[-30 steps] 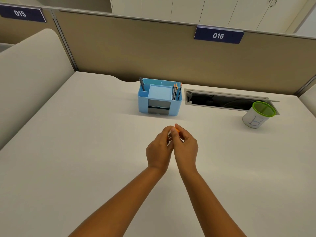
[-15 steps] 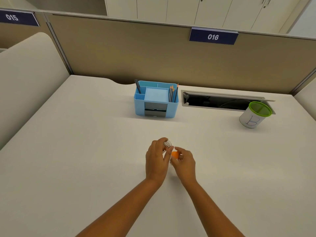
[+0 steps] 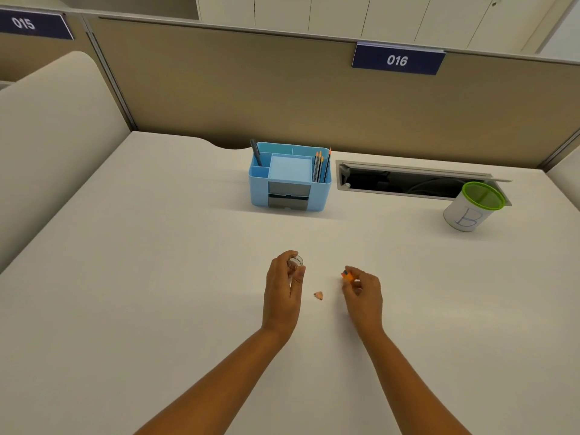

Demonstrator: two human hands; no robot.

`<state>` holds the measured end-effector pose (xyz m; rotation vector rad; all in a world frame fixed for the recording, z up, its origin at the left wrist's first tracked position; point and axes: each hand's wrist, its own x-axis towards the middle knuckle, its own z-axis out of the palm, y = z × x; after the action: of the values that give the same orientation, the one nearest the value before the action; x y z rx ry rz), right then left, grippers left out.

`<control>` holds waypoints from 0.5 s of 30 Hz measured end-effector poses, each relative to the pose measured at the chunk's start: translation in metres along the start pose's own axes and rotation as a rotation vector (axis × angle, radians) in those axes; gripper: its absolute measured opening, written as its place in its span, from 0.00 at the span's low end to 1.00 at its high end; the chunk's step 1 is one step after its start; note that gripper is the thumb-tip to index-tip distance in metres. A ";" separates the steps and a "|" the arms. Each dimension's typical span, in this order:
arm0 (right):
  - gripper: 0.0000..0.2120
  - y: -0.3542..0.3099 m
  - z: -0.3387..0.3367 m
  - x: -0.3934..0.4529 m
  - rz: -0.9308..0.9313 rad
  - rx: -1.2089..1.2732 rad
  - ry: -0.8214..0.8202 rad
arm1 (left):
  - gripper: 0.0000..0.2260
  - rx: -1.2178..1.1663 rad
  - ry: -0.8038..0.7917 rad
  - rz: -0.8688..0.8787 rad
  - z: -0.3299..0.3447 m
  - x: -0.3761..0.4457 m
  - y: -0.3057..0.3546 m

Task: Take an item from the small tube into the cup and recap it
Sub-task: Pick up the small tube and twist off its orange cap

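Observation:
My left hand grips a small clear tube, its open mouth pointing up and away. My right hand pinches the orange cap between thumb and fingers, a hand's width to the right of the tube. A tiny pinkish item lies on the white desk between the two hands, touching neither. The white cup with a green rim and a drawn letter B stands far off at the back right of the desk.
A blue desk organiser with pencils and a pen stands at the back centre. Right of it is an open cable slot in the desk. A beige partition closes the back, and curved dividers flank both sides.
The hands were joined around the tube and cap; now they have parted, the cap going right with my right hand. The small item now lies on the desk between them.

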<state>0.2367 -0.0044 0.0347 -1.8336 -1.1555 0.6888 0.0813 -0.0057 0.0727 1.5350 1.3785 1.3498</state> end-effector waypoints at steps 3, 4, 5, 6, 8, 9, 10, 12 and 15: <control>0.07 0.000 0.003 -0.004 -0.054 -0.049 -0.021 | 0.16 0.016 -0.013 -0.003 0.000 0.000 -0.003; 0.06 0.001 0.004 -0.004 -0.067 -0.065 -0.018 | 0.16 0.021 -0.017 -0.005 0.001 0.000 -0.003; 0.06 0.001 0.004 -0.005 -0.074 -0.072 -0.014 | 0.16 0.023 -0.022 -0.006 0.001 0.000 -0.003; 0.06 0.001 0.004 -0.005 -0.076 -0.072 -0.008 | 0.16 0.022 -0.024 -0.006 0.001 0.000 -0.004; 0.06 0.002 0.004 -0.006 -0.071 -0.073 0.002 | 0.16 0.020 -0.025 -0.008 0.000 0.000 -0.004; 0.06 0.002 0.004 -0.007 -0.063 -0.083 0.007 | 0.16 0.022 -0.024 -0.007 0.000 0.001 -0.004; 0.06 0.002 0.004 -0.008 -0.054 -0.104 0.016 | 0.17 0.026 -0.024 -0.005 0.000 0.001 -0.003; 0.09 0.002 0.005 -0.011 -0.074 -0.199 0.061 | 0.17 0.033 -0.026 -0.009 0.000 0.001 -0.003; 0.12 -0.003 0.008 -0.019 -0.183 -0.390 0.093 | 0.18 0.038 -0.026 -0.009 0.000 0.001 -0.002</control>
<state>0.2215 -0.0183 0.0334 -2.0186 -1.4493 0.2820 0.0809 -0.0042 0.0712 1.5639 1.4006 1.3003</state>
